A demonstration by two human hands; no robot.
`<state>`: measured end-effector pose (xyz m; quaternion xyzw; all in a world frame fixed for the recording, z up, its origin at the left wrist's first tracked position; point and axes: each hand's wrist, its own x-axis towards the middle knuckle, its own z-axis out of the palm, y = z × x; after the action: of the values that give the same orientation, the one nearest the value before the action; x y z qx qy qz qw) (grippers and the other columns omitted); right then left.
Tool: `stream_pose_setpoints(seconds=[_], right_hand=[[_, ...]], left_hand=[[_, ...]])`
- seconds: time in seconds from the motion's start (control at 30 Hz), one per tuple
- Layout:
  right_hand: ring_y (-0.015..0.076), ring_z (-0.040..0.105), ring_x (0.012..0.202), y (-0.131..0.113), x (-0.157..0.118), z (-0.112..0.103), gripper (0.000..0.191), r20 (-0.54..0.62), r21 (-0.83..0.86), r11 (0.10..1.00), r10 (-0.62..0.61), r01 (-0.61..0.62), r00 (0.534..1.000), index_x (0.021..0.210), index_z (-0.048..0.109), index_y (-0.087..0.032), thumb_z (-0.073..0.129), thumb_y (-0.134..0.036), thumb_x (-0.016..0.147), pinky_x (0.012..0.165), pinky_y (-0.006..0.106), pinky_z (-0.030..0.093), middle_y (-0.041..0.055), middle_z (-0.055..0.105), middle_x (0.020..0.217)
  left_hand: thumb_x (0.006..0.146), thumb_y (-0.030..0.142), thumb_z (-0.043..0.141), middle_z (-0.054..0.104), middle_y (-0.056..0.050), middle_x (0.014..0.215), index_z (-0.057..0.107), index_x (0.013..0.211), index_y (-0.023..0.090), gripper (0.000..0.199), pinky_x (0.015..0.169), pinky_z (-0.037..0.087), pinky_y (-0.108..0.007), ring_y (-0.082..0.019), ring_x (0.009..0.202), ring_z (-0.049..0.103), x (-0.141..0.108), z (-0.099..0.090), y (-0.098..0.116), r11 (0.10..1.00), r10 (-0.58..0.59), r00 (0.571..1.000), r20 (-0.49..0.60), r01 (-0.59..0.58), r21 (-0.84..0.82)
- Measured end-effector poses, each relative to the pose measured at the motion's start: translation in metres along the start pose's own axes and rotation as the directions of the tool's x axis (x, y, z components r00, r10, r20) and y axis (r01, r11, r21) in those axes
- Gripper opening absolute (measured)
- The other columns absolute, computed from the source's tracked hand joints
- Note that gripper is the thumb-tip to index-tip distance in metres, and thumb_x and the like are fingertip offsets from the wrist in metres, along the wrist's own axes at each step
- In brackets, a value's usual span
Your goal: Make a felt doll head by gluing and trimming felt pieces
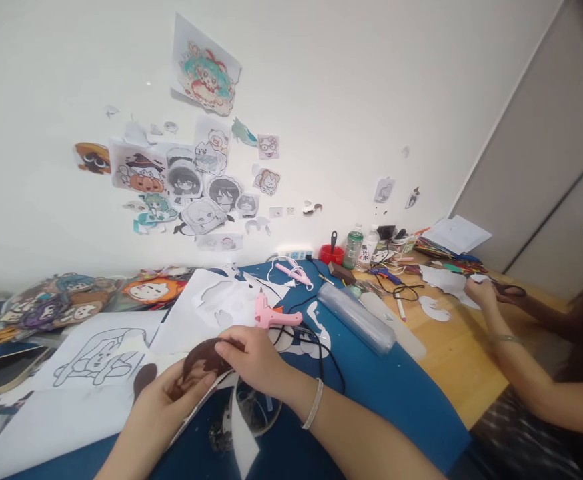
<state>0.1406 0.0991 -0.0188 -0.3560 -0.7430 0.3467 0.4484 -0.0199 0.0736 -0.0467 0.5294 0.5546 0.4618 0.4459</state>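
Left hand [171,398], lowest and farthest left of the pink glue gun [271,313], curls under, thumb clamped on the dark-brown cutout [206,360]; that's below-left of the gun; right hand [254,360], just below the gun, knuckles up, pinches its upper edge.

We count two bottles [354,248], one red bowl [328,256], one clear plastic roll [356,319], one pair of scissors [501,289] and, partly hidden, perhaps two dark brown pieces [199,355].
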Motion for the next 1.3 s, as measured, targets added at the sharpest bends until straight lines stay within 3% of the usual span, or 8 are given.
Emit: stream_pose_setpoints(seconds=[0.2, 0.33, 0.53, 0.7, 0.8, 1.0, 1.1, 1.3], right_hand=[[0.0116, 0.05, 0.062, 0.004, 0.001, 0.0, 0.013, -0.07, 0.049, 0.999, 0.018, -0.014, 0.997, 0.069, 0.059, -0.018, 0.05, -0.019, 0.079, 0.059, 0.021, 0.039, -0.0034, 0.054, 0.063], [0.0126, 0.051, 0.061, 0.008, 0.003, -0.001, 0.014, -0.129, 0.094, 0.994, 0.069, -0.057, 0.989, 0.07, 0.058, -0.018, 0.049, -0.023, 0.079, 0.058, 0.023, 0.04, -0.002, 0.054, 0.063], [0.0133, 0.05, 0.058, 0.012, 0.004, -0.002, 0.016, -0.166, 0.1, 0.992, 0.092, -0.076, 0.982, 0.07, 0.058, -0.018, 0.048, -0.026, 0.08, 0.055, 0.023, 0.039, -0.0016, 0.053, 0.061], [0.0136, 0.049, 0.057, 0.013, 0.003, -0.005, 0.018, -0.183, 0.031, 0.999, 0.049, -0.045, 0.982, 0.071, 0.058, -0.018, 0.047, -0.028, 0.081, 0.053, 0.024, 0.037, -0.001, 0.053, 0.06], [0.0146, 0.048, 0.06, 0.014, 0.004, -0.009, 0.015, -0.196, -0.032, 0.999, 0.002, -0.008, 0.981, 0.068, 0.059, -0.019, 0.051, -0.026, 0.078, 0.058, 0.026, 0.035, -0.0006, 0.055, 0.061], [0.0125, 0.041, 0.054, 0.015, 0.009, -0.015, 0.02, -0.27, 0.01, 0.999, 0.048, -0.047, 0.962, 0.068, 0.054, -0.018, 0.046, -0.03, 0.082, 0.051, 0.024, 0.034, -0.0028, 0.044, 0.056], [0.012, 0.041, 0.055, 0.012, 0.008, -0.011, 0.023, -0.222, 0.058, 0.996, 0.074, -0.062, 0.972, 0.065, 0.052, -0.018, 0.043, -0.03, 0.083, 0.049, 0.022, 0.035, -0.0028, 0.042, 0.056], [0.0114, 0.043, 0.054, -0.001, -0.003, 0.003, 0.028, 0.028, -0.04, 0.999, -0.035, 0.037, 0.999, 0.057, 0.054, -0.018, 0.045, -0.024, 0.083, 0.051, 0.023, 0.034, -0.0029, 0.046, 0.053]], left_hand=[[0.054, 0.051, 0.074, 0.073, -0.007, 0.083, 0.064, 0.088, 0.016, 0.049, 0.076, 0.056, -0.036, -0.03, 0.087, 0.067, -0.003, 0.004, 0.001, 0.995, -0.033, 0.999, 0.026, 0.035, -0.097], [0.072, 0.053, 0.057, 0.073, -0.007, 0.091, 0.066, 0.088, 0.018, 0.04, 0.082, 0.052, -0.033, -0.026, 0.09, 0.066, -0.012, 0.008, 0.01, 0.998, 0.055, 0.998, 0.041, -0.055, 0.001], [0.075, 0.05, 0.052, 0.069, -0.009, 0.106, 0.064, 0.098, 0.019, 0.04, 0.088, 0.047, -0.035, -0.027, 0.104, 0.06, -0.019, 0.008, 0.018, 0.992, 0.127, 0.989, 0.077, -0.127, -0.009], [0.075, 0.044, 0.055, 0.073, -0.005, 0.083, 0.068, 0.086, 0.019, 0.03, 0.072, 0.051, -0.032, -0.025, 0.079, 0.065, -0.02, 0.006, 0.019, 0.945, 0.121, 0.985, 0.121, -0.152, 0.291], [0.078, 0.04, 0.053, 0.072, -0.005, 0.087, 0.068, 0.085, 0.021, 0.025, 0.076, 0.049, -0.031, -0.024, 0.085, 0.064, -0.021, 0.005, 0.018, 0.897, 0.198, 0.975, 0.099, -0.221, 0.384], [0.083, 0.044, 0.043, 0.069, -0.008, 0.101, 0.07, 0.078, 0.021, 0.036, 0.086, 0.046, -0.03, -0.023, 0.097, 0.061, -0.025, 0.007, 0.018, 0.91, 0.271, 0.875, 0.4, -0.368, 0.188], [0.086, 0.048, 0.031, 0.071, -0.008, 0.093, 0.069, 0.085, 0.019, 0.048, 0.082, 0.047, -0.031, -0.023, 0.091, 0.061, -0.025, 0.008, 0.02, 0.963, 0.204, 0.926, 0.318, -0.247, 0.103], [0.075, 0.047, 0.051, 0.063, -0.003, 0.062, 0.06, 0.069, 0.016, 0.032, 0.057, 0.045, -0.029, -0.02, 0.061, 0.057, -0.024, 0.007, 0.024, 0.984, 0.119, 0.992, 0.048, -0.124, 0.129]])
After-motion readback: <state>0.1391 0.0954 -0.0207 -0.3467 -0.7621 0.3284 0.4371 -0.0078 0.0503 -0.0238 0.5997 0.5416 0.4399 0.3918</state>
